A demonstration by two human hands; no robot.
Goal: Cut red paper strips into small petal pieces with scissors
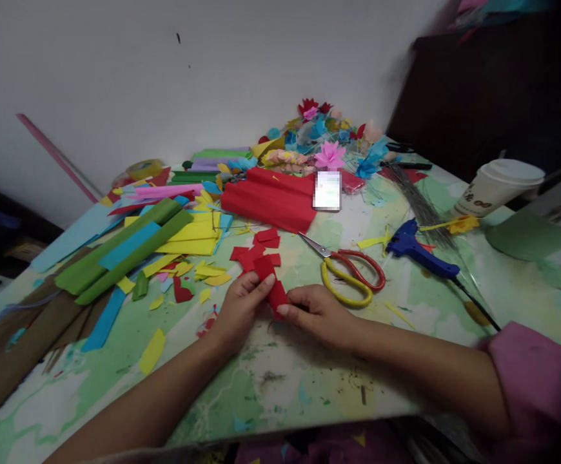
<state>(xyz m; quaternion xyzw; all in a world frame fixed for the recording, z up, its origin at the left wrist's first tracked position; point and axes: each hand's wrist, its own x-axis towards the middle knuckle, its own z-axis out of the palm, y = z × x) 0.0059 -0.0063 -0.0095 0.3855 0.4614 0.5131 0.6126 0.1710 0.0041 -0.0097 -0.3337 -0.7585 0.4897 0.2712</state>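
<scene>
A small strip of red crepe paper [275,291] is held between my two hands, above the near middle of the table. My left hand [244,303] pinches its upper left end with thumb and fingers. On the lower right end, my right hand [316,312] has thumb and forefinger closed. Just beyond the fingers lie several cut red paper pieces [249,256]. Scissors [353,270] with one red and one yellow handle rest to the right of these pieces, blades slightly apart, touching neither hand.
A blue glue gun [420,251] with a cord lies at right, near a lidded paper cup [496,187] and thin wires [418,200]. Behind are a large red crepe sheet [271,200], a phone-like bright screen [327,191] and paper flowers [329,154]. Green crepe rolls [130,251] lie left.
</scene>
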